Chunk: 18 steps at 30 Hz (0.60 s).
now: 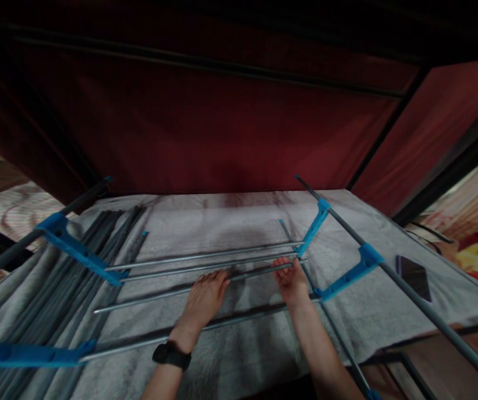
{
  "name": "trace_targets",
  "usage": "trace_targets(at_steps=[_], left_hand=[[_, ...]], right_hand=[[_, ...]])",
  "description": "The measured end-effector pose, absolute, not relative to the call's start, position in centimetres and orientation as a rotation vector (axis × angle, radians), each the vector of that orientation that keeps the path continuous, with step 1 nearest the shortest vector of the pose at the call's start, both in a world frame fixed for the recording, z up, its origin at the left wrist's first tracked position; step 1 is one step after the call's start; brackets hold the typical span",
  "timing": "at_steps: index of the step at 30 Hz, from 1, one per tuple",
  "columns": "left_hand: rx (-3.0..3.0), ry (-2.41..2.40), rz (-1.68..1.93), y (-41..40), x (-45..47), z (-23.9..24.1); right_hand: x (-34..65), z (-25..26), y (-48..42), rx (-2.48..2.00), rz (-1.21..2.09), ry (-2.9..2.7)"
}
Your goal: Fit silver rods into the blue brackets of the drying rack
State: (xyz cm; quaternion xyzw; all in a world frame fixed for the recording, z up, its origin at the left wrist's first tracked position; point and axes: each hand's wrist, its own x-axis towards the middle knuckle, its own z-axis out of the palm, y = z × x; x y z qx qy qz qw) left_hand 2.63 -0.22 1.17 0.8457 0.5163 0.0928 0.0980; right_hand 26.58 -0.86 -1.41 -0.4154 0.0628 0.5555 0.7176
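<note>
Between my two hands runs a loose grey metal tube; its left end sticks out free over the cloth. My left hand, with a black watch on the wrist, closes over it from above near the middle. Palm up, my right hand curls its fingers round the tube near its right end, close to a blue plastic connector. Other tubes run across between the right-side connectors and a blue connector on the left. A nearer tube passes below my hands to another blue connector.
Several spare grey tubes lie bundled at the left on the grey cloth. A phone rests at the right. Long upright poles flank both sides. Dark red fabric panels on a black frame stand behind.
</note>
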Motion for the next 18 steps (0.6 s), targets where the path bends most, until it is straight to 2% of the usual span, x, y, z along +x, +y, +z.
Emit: trace_targets(at_steps=[18], left_hand=[[2.456,1.581,0.21,-0.1,2.3,1.5]], right_hand=[[29.8,-1.0,-0.7,-0.693,1.134,0.204]])
